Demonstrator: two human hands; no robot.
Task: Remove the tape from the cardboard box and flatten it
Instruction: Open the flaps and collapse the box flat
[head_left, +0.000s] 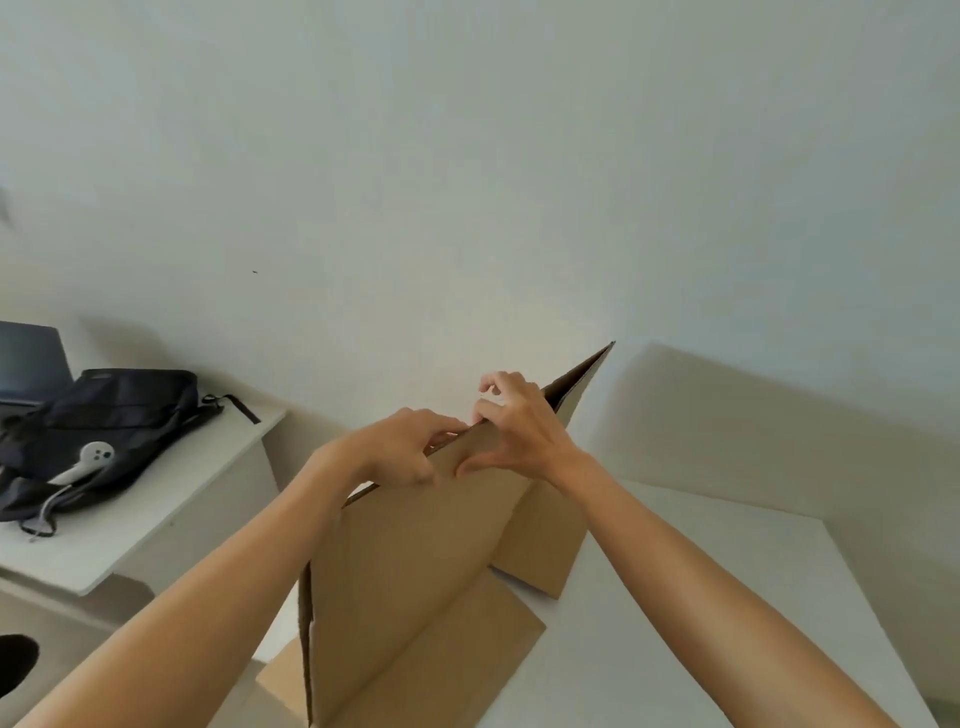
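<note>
A brown cardboard box (415, 561) stands on its side on a white table (701, 597), with its flaps spread out at the bottom and one flap pointing up at the far right. My left hand (405, 447) grips the box's upper edge, fingers curled over it. My right hand (514, 421) touches the same edge just to the right, thumb pressed on the near face and fingertips pinched together above the edge. Whether tape is between those fingertips I cannot tell; no tape shows clearly.
A second white table (171, 499) on the left carries a dark backpack (104, 426), white earphones (83, 462) and a laptop (31, 358). A pale wall stands close behind the box. A dark round shape (15, 665) sits at the lower left.
</note>
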